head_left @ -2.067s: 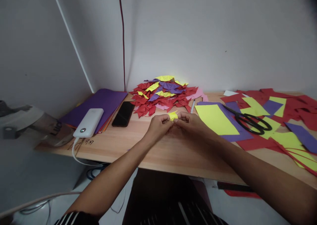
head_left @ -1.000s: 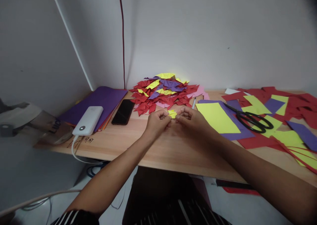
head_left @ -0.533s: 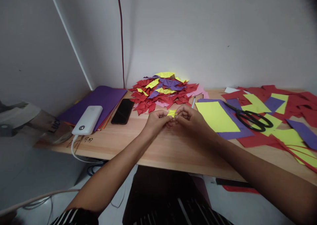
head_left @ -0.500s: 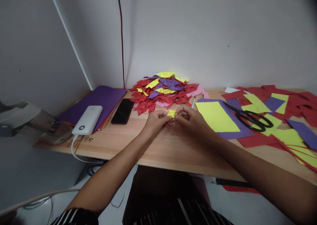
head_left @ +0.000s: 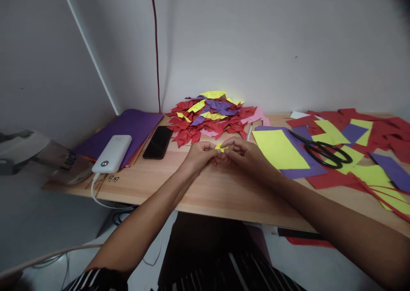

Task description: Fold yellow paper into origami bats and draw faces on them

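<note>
Between my two hands, above the wooden table, is a small folded yellow paper (head_left: 221,146). My left hand (head_left: 202,155) pinches its left end, thumb toward me. The right end is gripped by my right hand (head_left: 241,152), whose fingers cover more of the paper. Just beyond my hands lies a heap of folded paper pieces (head_left: 208,116) in red, purple, yellow and pink. A white pen (head_left: 249,131) rests behind my right hand.
A black phone (head_left: 158,142), a white power bank (head_left: 112,153) with a cable and purple sheets (head_left: 128,122) lie left. Right are a yellow sheet (head_left: 280,149), black scissors (head_left: 326,152) and red paper scraps (head_left: 336,181). The table's edge (head_left: 224,215) is near me.
The fingers of my right hand have moved slightly left over the yellow paper, so less of it shows. The whole view has shifted a little.
</note>
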Tool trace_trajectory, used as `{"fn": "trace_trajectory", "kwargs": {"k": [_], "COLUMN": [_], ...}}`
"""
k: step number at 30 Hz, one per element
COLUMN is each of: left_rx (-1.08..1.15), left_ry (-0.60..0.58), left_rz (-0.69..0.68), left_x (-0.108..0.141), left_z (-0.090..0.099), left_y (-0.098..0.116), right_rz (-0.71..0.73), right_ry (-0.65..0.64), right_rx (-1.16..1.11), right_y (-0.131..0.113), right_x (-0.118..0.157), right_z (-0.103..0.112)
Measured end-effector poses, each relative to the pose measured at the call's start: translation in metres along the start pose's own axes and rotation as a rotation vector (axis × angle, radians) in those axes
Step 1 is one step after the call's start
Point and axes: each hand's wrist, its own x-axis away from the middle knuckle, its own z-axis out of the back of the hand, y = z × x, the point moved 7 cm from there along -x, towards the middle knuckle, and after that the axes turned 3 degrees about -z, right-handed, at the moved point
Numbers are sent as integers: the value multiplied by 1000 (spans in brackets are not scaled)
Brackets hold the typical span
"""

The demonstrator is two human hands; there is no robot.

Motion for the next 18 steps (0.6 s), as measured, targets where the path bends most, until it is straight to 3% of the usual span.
{"fn": "trace_trajectory", "kwargs": {"k": [18], "left_rx": [181], "left_ry": [-103], "left_rz": [134], "left_x": [-1], "left_z": [-2], "left_y": [-6], "right_rz": [21], "right_ry": [4], "right_rx": [-110], "right_y": [-3], "right_x": [-2], "right_z": [2]}}
